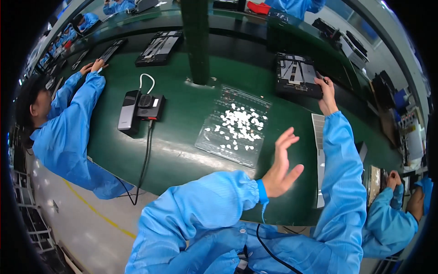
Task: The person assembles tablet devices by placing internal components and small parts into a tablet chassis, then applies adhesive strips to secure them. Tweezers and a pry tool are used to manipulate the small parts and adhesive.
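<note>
My right hand (326, 95) reaches forward and grips the right edge of a black tray (292, 89). An opened flat electronic device (296, 69) with grey panels and black strips lies in that tray. A dark slim shape shows by those fingers, too small to tell. My left hand (283, 169) hangs above the table, fingers spread, holding nothing; a blue wrist strap (262, 192) with a cord circles its wrist. Just left of it lies a clear plastic sheet (214, 145) scattered with several small white round pieces (242, 119).
A grey power bank (128, 109) and a black fan box (149, 107) with cables stand left on the green table (178, 160). A green post (195, 41) rises at the back. More trays (159, 48) line the far side. White sheets (318, 132) lie beside my right arm. Co-workers sit left and right.
</note>
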### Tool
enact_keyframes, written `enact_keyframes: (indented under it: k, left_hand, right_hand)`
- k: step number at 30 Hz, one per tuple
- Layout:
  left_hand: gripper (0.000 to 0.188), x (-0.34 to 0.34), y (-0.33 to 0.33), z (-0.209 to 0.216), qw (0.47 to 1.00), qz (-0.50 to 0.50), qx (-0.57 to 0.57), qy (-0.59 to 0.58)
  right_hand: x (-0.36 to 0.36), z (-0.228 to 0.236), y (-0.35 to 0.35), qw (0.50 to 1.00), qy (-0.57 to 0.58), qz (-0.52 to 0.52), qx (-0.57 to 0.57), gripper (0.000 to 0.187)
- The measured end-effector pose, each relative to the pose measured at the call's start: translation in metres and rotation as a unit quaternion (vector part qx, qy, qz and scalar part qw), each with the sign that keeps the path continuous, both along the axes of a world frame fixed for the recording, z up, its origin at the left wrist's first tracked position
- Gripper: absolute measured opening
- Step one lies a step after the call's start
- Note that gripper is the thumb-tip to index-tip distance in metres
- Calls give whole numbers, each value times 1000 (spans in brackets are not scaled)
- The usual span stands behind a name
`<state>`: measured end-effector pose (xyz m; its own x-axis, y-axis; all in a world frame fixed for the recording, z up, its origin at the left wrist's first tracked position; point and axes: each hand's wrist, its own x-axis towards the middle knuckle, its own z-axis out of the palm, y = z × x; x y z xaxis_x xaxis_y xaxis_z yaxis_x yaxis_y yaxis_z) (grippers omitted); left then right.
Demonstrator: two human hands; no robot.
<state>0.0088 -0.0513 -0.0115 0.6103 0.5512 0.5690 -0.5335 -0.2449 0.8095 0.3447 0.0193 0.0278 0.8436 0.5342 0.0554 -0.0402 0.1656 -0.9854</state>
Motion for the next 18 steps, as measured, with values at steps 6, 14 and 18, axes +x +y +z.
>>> enact_keyframes:
  k: [6, 14, 18]
  left_hand:
    - [61, -4, 2, -3, 998, -42, 7, 53]
    - [34, -7, -1, -7, 980, -138, -5, 141]
    - [26, -5, -5, -7, 969, -186, 10, 163]
  right_hand:
    - [26, -41, 23, 925, -354, 25, -137, 42]
    - [-18, 10, -144, 822, -454, 233, -253, 9]
    - [-50, -22, -199, 827, -468, 199, -241, 14]
